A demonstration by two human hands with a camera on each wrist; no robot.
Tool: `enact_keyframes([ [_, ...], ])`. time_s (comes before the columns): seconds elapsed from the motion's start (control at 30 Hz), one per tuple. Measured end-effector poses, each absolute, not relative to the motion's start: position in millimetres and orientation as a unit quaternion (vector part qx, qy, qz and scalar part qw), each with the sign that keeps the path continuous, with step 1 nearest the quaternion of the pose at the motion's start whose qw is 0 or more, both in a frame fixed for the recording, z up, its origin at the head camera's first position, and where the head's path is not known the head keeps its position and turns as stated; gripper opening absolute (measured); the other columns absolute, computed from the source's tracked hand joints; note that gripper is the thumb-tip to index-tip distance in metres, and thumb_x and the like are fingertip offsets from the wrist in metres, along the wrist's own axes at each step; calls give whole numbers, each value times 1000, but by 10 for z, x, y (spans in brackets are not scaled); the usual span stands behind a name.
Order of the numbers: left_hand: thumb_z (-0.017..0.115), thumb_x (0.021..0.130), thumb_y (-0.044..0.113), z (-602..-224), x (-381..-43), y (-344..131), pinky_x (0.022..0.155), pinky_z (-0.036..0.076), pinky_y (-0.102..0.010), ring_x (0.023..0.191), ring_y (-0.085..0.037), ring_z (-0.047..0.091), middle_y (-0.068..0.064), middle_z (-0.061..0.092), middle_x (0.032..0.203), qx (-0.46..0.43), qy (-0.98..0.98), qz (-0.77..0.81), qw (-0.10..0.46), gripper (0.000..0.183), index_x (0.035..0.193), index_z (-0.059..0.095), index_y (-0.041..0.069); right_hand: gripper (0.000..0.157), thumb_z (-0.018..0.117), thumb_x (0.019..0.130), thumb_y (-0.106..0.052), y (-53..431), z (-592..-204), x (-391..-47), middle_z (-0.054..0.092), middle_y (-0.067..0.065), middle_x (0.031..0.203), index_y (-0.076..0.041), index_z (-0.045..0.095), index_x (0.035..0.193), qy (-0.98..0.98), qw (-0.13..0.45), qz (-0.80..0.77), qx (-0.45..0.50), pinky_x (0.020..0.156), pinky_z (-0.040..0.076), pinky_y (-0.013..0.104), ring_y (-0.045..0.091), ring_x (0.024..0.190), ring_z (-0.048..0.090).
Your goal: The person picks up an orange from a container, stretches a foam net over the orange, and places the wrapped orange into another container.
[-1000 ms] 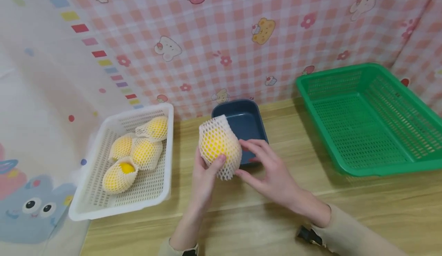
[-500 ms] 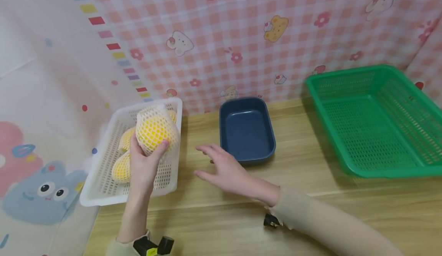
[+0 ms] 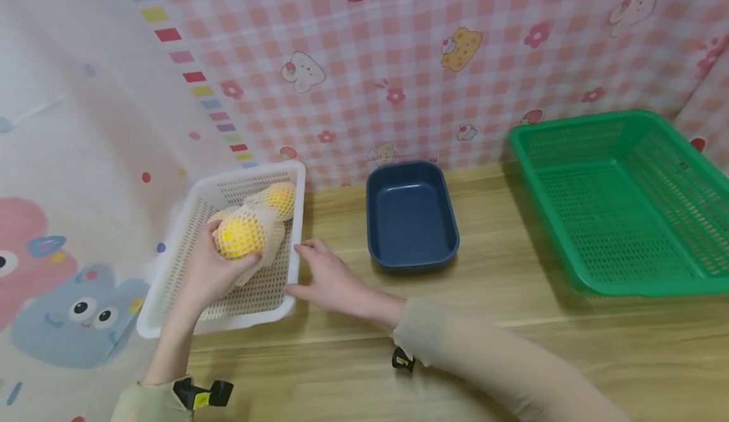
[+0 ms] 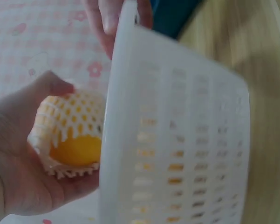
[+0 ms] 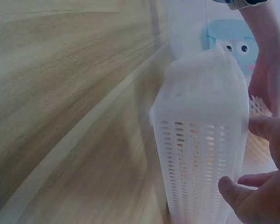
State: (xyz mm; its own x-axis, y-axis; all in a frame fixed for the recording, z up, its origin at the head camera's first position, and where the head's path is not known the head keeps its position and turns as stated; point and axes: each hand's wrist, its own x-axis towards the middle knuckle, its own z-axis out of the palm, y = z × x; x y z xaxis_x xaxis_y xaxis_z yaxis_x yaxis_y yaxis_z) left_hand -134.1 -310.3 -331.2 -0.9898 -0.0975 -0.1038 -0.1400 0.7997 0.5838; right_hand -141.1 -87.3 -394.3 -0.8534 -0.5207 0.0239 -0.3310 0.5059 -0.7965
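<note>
My left hand (image 3: 209, 273) grips a yellow fruit (image 3: 240, 235) in a white foam net sleeve, over the white perforated basket (image 3: 245, 322). In the left wrist view, bare yellow skin of the fruit (image 4: 79, 150) shows through the sleeve's opening. Other netted fruits (image 3: 280, 199) lie in the basket, partly hidden behind the held one. My right hand (image 3: 338, 286), thumb and fingers spread, is at the basket's right rim and appears to touch it. In the right wrist view, the thumb lies in front of the basket's side wall (image 5: 195, 158).
A dark blue rectangular tray (image 3: 412, 226) with nothing in it stands mid-table near the back curtain. To its right is a large green perforated basket (image 3: 643, 288), bare inside. Patterned cloth (image 3: 364, 61) hangs behind the wooden table (image 3: 484, 359).
My left hand has carried the netted fruit left from beside the blue tray, then down into the white basket. My right hand has left the fruit and moved left to the basket's rim.
</note>
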Motion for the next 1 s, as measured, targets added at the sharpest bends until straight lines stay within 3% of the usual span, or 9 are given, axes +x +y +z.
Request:
enact_keyframes([
  [0.13, 81, 87, 42, -3292, -1411, -3169, 78, 57, -38, 108, -42, 66, -39, 58, 135, -34, 968, 224, 107, 111, 162, 14, -6, 83, 81, 92, -37, -894, -3929, -1407, 46, 12, 161, -8, 42, 160, 860, 116, -433, -245, 118, 52, 40, 27, 139, 59],
  [0.3, 83, 84, 41, -3345, -1463, -3179, 75, 58, -39, 95, -32, 68, -36, 65, 127, 12, 965, 178, 192, 114, 161, 16, -9, 84, 80, 93, -39, -909, -3907, -1407, 46, 11, 161, -7, 42, 160, 863, 119, -422, -251, 116, 53, 36, 25, 137, 60],
  [0.5, 86, 80, 39, -3544, -1498, -3141, 76, 60, -42, 93, -30, 70, -28, 70, 117, 73, 961, 154, 220, 111, 157, 24, -11, 82, 79, 94, -42, -915, -3898, -1413, 48, 11, 159, -6, 44, 159, 869, 107, -408, -258, 112, 55, 33, 24, 134, 63],
  [0.63, 89, 79, 41, -3611, -1521, -3126, 87, 62, -56, 107, -42, 72, -34, 67, 128, 94, 965, 124, 211, 111, 155, 28, -13, 82, 78, 94, -42, -902, -3902, -1424, 48, 11, 159, -5, 44, 159, 872, 102, -400, -262, 108, 57, 31, 24, 131, 65],
  [0.8, 85, 84, 46, -3520, -1453, -3125, 99, 56, -67, 125, -56, 62, -40, 56, 144, 93, 973, 98, 185, 106, 155, 33, -14, 78, 74, 97, -44, -823, -3869, -1401, 49, 9, 160, -7, 44, 159, 877, 85, -375, -286, 105, 58, 30, 22, 129, 66],
  [0.9, 74, 94, 51, -3431, -1335, -3101, 98, 53, -73, 131, -61, 55, -42, 49, 151, 60, 985, 101, 125, 96, 157, 34, -9, 76, 71, 98, -46, -670, -3820, -1358, 48, 7, 163, -11, 43, 160, 881, 64, -354, -306, 106, 59, 34, 23, 134, 64],
  [1.0, 61, 103, 53, -3376, -1174, -3017, 102, 47, -78, 140, -63, 45, -39, 41, 159, 32, 989, 141, 30, 86, 163, 30, 0, 75, 70, 99, -47, -416, -3774, -1309, 45, 9, 166, -13, 43, 160, 883, 29, -337, -324, 113, 56, 42, 28, 143, 57],
])
